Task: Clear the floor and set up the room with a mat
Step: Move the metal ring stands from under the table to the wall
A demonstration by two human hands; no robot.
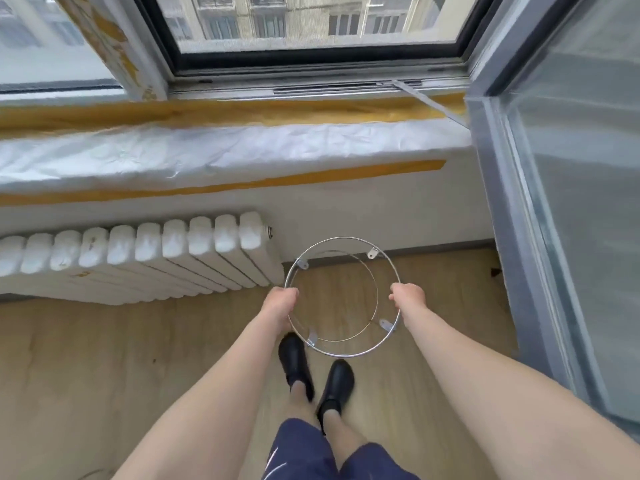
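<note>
Left hand: the left hand (281, 299) has its fingers curled round the left side of the top ring, a proper wrap and not just fingertips.
Right hand: the right hand (408, 296) is doing the same on the opposite side, clamped on the wire, so the load is split evenly.
Thing being cleared: a wire ring frame (387, 325), a big hoop on top and a smaller one below, joined by little metal brackets. It's out in front of the person, just beyond the black shoes (294, 355). I can't tell whether its bottom is touching the floor (86, 358) or hanging just above it.
Grip tip: hold it level with the two hands opposite each other. Thin wire like this probably twists if one side leads.
Left side hazard: the radiator (138, 251) is just beside the frame, so I'd swing away from it, not across.
Right side hazard: the open window sash (571, 202) is near too, and that corner looks easy to clip.
Further out: the window sill (242, 147) is wrapped in plastic film and yellow tape.
Mat: not in view anywhere, so my guess is it's early days, with clearing first.
</note>
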